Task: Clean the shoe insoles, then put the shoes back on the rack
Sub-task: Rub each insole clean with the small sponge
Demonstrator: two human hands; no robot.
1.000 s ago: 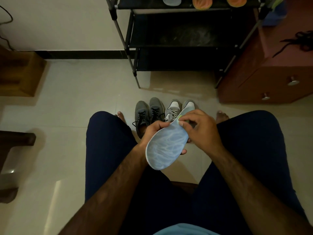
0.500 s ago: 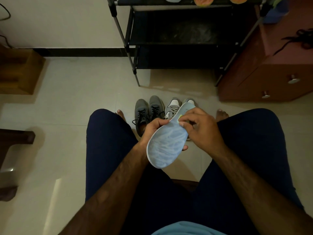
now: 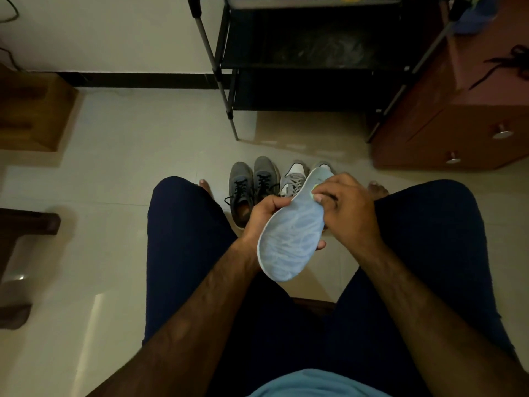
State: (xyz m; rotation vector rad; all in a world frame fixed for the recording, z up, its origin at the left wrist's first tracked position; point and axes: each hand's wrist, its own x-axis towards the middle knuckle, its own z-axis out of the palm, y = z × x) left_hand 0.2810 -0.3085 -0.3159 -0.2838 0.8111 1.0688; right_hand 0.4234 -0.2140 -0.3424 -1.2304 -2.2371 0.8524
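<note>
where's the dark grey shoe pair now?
Dark grey pair sits on the floor, centre of head view, before the black rack, left of the light grey pair.

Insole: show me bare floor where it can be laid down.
Widest bare floor for the insole lies left of the left knee, between the wooden block and the rack leg. A narrower strip runs between rack and shoe toes. Crowded: between the feet, dark grey shoes and light grey shoes stand together.
</note>
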